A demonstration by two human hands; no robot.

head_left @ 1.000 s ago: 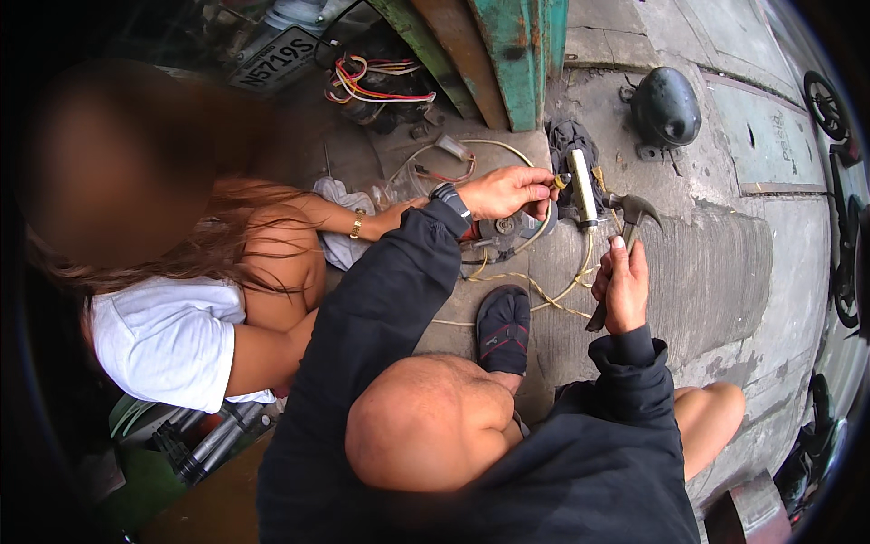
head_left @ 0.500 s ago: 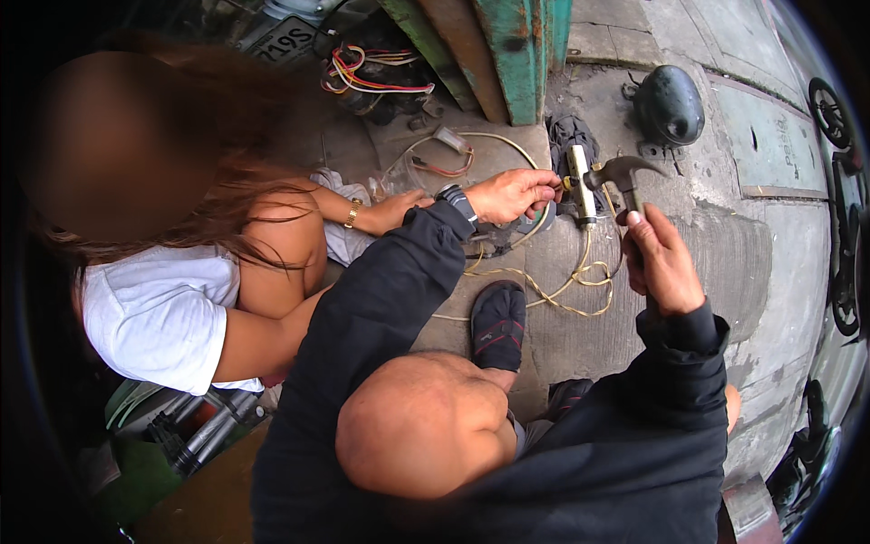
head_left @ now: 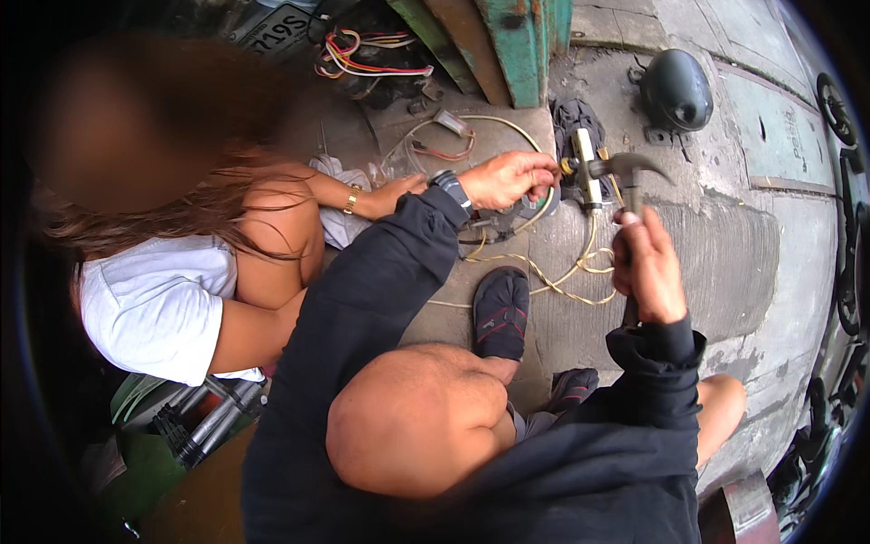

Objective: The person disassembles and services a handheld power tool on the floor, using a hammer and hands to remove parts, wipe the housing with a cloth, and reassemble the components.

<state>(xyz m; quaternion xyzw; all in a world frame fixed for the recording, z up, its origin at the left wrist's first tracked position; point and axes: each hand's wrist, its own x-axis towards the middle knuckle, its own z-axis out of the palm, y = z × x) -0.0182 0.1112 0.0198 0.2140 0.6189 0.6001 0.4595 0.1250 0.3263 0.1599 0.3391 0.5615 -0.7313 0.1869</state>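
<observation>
Outdoors, we are clasping a hammer (head_left: 625,165) in our right hand (head_left: 651,263), its head crossing in front of a white corded bar (head_left: 583,145) above the concrete (head_left: 675,240). Our left hand (head_left: 510,180) is pinching a small yellow piece (head_left: 568,167) just beside it, while a person (head_left: 159,313) is reaching in from our left.

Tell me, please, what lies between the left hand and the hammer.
In the head view, a small yellow piece sits at the left hand; beyond it, the long white bar shows partly behind the hammer.
</observation>
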